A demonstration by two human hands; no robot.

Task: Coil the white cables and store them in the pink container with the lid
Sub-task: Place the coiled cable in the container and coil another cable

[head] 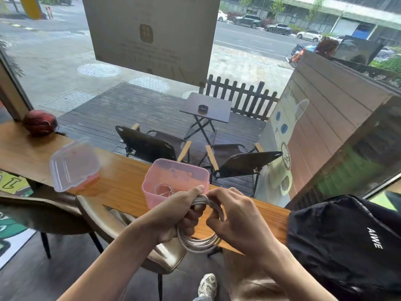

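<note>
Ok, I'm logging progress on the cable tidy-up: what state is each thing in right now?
Pink container: open, a thin coiled cable already inside.
Lid: off, lying on the counter to the left.
White cable: coiled into loops, gripped in both hands.
Left hand: grips the coil.
Right hand: pinches the coil.
Black backpack: on the counter, right.

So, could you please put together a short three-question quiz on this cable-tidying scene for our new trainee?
1. True or false: the pink box already holds a coiled cable.
2. Where does the lid lie? A) on the pink box B) on the counter, left of the box C) on the black bag
3. Fill in: the left hand and the right hand both grip a white ____.

Key: 1 true; 2 B; 3 cable coil.
</note>
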